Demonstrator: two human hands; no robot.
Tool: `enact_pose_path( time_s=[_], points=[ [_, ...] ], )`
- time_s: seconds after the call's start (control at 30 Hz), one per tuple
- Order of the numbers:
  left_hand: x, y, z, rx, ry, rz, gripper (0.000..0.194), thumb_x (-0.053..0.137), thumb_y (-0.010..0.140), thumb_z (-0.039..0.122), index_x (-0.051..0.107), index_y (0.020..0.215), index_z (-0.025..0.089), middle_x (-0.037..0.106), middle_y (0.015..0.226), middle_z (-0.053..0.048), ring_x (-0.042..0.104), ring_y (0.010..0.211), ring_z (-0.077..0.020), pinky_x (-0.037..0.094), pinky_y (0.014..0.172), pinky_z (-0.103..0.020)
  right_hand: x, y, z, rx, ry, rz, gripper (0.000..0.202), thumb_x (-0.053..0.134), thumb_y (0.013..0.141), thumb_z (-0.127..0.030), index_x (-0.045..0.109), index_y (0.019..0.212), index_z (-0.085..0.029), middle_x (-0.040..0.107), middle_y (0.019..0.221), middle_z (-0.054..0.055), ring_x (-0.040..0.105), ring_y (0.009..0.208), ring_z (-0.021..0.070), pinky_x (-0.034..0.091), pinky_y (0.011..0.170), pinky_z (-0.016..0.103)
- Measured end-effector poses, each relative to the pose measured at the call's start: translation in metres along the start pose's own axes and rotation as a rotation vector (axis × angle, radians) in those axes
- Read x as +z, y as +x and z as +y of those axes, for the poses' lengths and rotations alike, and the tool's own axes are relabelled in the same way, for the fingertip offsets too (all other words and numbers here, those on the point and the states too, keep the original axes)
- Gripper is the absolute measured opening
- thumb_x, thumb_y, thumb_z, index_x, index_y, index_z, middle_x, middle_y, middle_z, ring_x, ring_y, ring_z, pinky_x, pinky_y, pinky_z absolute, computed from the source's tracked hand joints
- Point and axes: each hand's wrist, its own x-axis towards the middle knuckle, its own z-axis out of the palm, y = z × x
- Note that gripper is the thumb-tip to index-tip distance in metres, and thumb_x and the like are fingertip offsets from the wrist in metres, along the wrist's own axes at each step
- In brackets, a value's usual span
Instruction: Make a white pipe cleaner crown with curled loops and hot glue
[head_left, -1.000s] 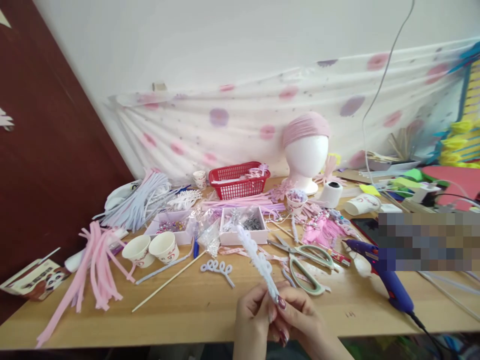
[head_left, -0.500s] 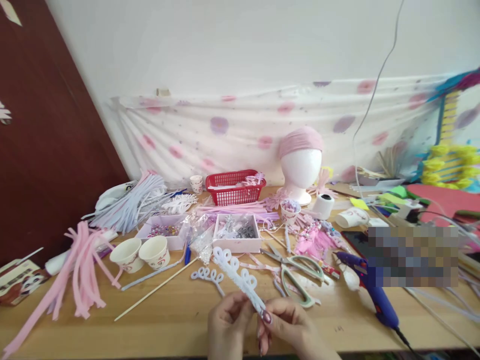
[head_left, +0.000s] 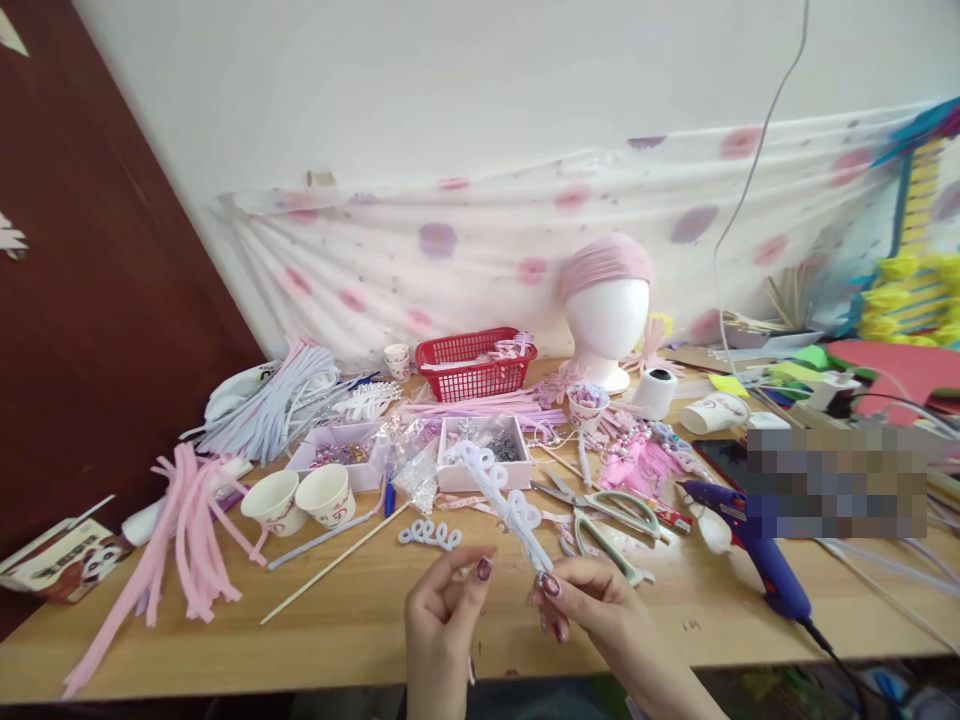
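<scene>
From here, the right hand (head_left: 589, 600) pinches a pale-blue, fuzzy, looped pipe-cleaner strip (head_left: 517, 518); left hand (head_left: 447, 605) just beside, fingertip contact I cannot tell.

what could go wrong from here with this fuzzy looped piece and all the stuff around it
Possible risks:
1. The right hand pinches the looped piece only near its lower end, with the left hand apart from it, so it might droop or twist.
2. The scissors lie near the right hand with their blades parted; a careless reach could nick a finger.
3. The glue gun lies on the table; if hot, its nozzle could burn.
</scene>
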Motion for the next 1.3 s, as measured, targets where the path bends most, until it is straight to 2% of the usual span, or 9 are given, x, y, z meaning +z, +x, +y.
enact_pose_path(
  time_s=[0.1,0.2,0.33,0.57,0.73,0.83,1.07,1.2,1.3],
  points=[
    [0.006,0.0,0.007,0.1,-0.005,-0.021,0.056,0.082,0.062,0.065,0.081,0.091,0.018,0.053,0.056,0.002,0.049,0.055,-0.0119,0.042,0.056,-0.022,0.003,0.002,0.001,-0.018,-0.065,-0.01,0.036,0.079,0.076,-0.054,0.082,0.071,-0.018,0.063,0.051,0.001,0.052,0.05,0.0121,0.045,0.059,0.027],
    [0.016,0.0,0.011,0.075,-0.014,-0.014,0.046,0.084,0.061,0.062,0.08,0.077,0.019,0.067,0.071,-0.004,0.06,0.073,-0.0185,0.048,0.071,-0.025,0.0,0.005,0.005,-0.057,-0.179,-0.025,0.04,0.073,0.081,-0.056,0.082,0.071,-0.018,0.062,0.049,0.001,0.054,0.052,0.0142,0.046,0.061,0.028],
    [0.022,-0.004,0.009,0.004,-0.108,-0.065,0.041,0.084,0.063,0.057,0.075,0.068,0.018,0.063,0.068,-0.002,0.059,0.067,-0.0169,0.049,0.064,-0.025,-0.004,0.007,0.012,-0.078,-0.284,-0.092,0.044,0.071,0.083,-0.056,0.078,0.062,-0.018,0.064,0.051,0.003,0.053,0.053,0.0148,0.045,0.058,0.027],
    [0.019,-0.012,0.011,-0.019,-0.167,-0.156,0.036,0.082,0.07,0.05,0.07,0.072,0.017,0.061,0.069,-0.002,0.055,0.064,-0.0151,0.047,0.058,-0.023,0.01,0.003,0.008,-0.082,-0.278,-0.089,0.052,0.066,0.085,-0.059,0.07,0.054,-0.016,0.061,0.05,0.002,0.051,0.053,0.0134,0.044,0.059,0.026],
    [0.015,-0.01,0.016,-0.068,-0.198,-0.17,0.031,0.08,0.075,0.046,0.069,0.078,0.017,0.063,0.068,0.0,0.054,0.064,-0.0131,0.046,0.062,-0.022,0.01,0.0,0.0,-0.01,-0.248,-0.135,0.036,0.076,0.079,-0.053,0.075,0.073,-0.017,0.067,0.065,0.001,0.057,0.062,0.014,0.047,0.063,0.025],
    [0.012,-0.009,0.014,-0.049,-0.194,-0.188,0.031,0.081,0.075,0.045,0.069,0.078,0.016,0.065,0.07,0.0,0.058,0.067,-0.0135,0.048,0.066,-0.023,0.01,-0.004,-0.001,0.029,-0.167,-0.089,0.032,0.082,0.073,-0.048,0.075,0.081,-0.018,0.069,0.073,0.001,0.059,0.067,0.0135,0.048,0.066,0.025],
    [0.012,-0.007,0.002,-0.173,-0.175,-0.183,0.03,0.081,0.075,0.045,0.075,0.085,0.016,0.074,0.076,-0.004,0.065,0.072,-0.015,0.052,0.065,-0.022,0.024,-0.003,0.012,0.044,-0.051,0.088,0.035,0.081,0.075,-0.049,0.07,0.065,-0.017,0.064,0.061,-0.001,0.056,0.061,0.0122,0.046,0.064,0.024],
    [0.013,-0.002,0.0,-0.184,-0.176,-0.177,0.028,0.083,0.073,0.042,0.077,0.083,0.016,0.075,0.074,-0.004,0.067,0.069,-0.0152,0.053,0.062,-0.022,0.02,0.0,0.017,0.052,-0.066,0.073,0.032,0.083,0.074,-0.047,0.072,0.067,-0.018,0.066,0.062,0.0,0.057,0.061,0.0125,0.047,0.062,0.023],
    [0.014,0.0,0.003,-0.14,-0.128,-0.102,0.021,0.082,0.075,0.037,0.076,0.08,0.017,0.074,0.07,-0.002,0.068,0.069,-0.0139,0.053,0.068,-0.021,0.008,-0.002,0.008,0.057,-0.174,0.071,0.026,0.083,0.075,-0.044,0.077,0.074,-0.018,0.068,0.065,0.002,0.059,0.061,0.0125,0.047,0.057,0.021]
  ],
)
